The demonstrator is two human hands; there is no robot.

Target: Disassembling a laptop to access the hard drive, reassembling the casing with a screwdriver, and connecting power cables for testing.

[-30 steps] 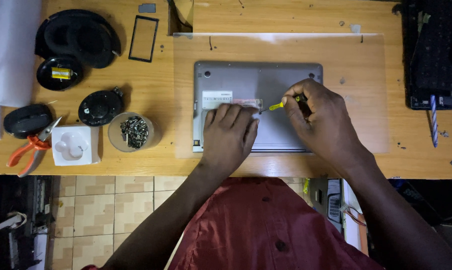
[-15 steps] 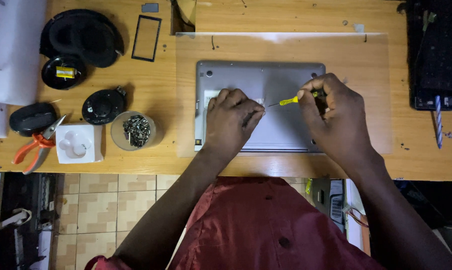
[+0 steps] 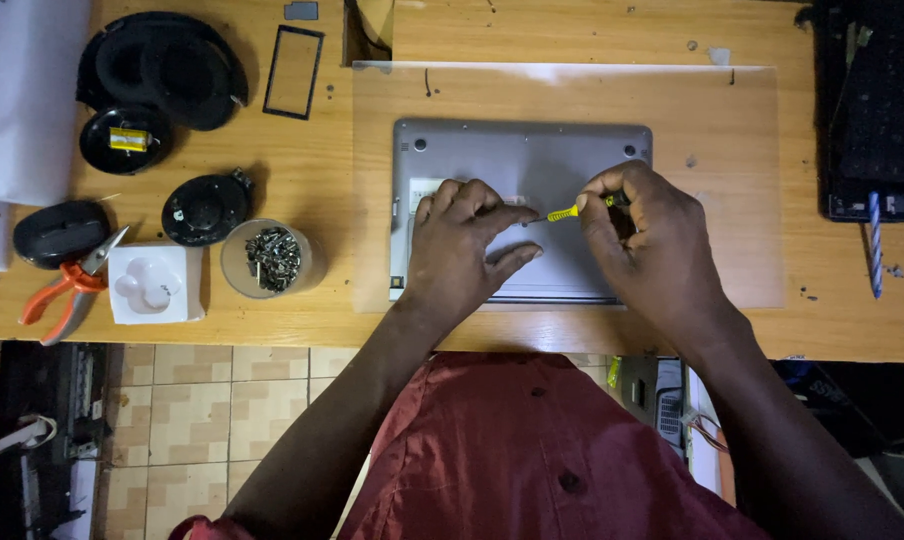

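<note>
At the centre of the frame, a grey laptop (image 3: 522, 170) lay bottom up on the wooden table (image 3: 572, 30). The left hand (image 3: 462, 245) pressed on it, fingers loosely curled. The right hand (image 3: 652, 235) pinched a yellow screwdriver (image 3: 572, 211), tip toward the left fingertips.

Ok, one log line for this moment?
left hand: flat on laptop base | right hand: holds yellow screwdriver, tip on base
</note>
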